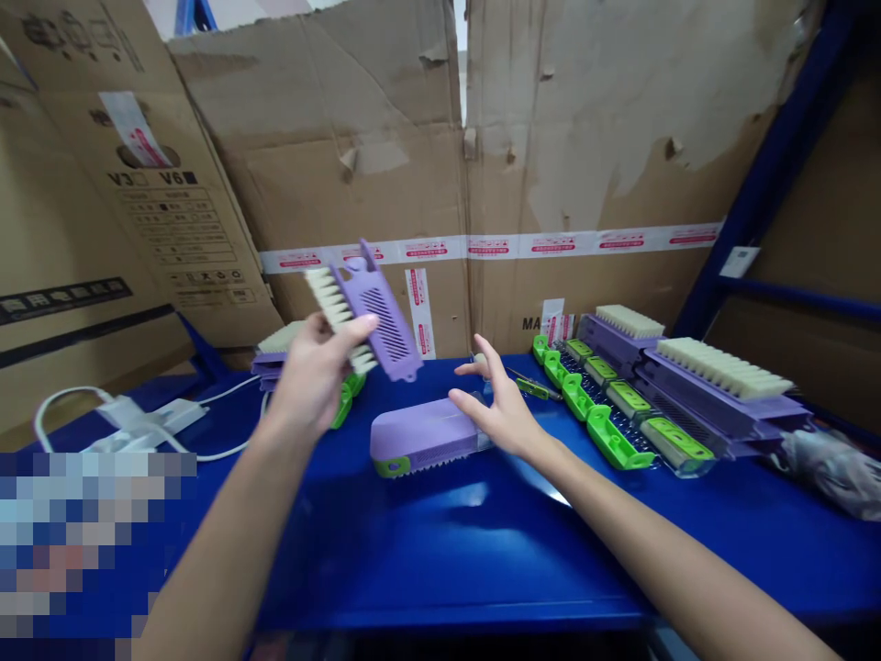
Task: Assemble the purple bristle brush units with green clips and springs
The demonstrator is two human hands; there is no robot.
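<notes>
My left hand [317, 372] grips a purple brush part [385, 317] with cream bristles, raised and tilted above the table. Its slotted purple face is turned to the right, the bristles to the left. My right hand [499, 404] is open, fingers spread, with nothing seen in it. Just beside and partly behind that hand lies a purple brush body [427, 431] with a green end piece and small teeth along its lower edge. Whether the right fingers touch it I cannot tell. Behind my left hand, a green part [350, 397] and another bristled purple piece [279, 344] are partly hidden.
On the right stand green clips [576, 395], clear-and-green pieces [630, 401] and stacked purple brush parts [722, 367]. A plastic-wrapped bundle [832, 468] lies at far right. A white power strip [148, 422] with cables occupies the left. Cardboard [358, 174] walls the back of the blue table [440, 560].
</notes>
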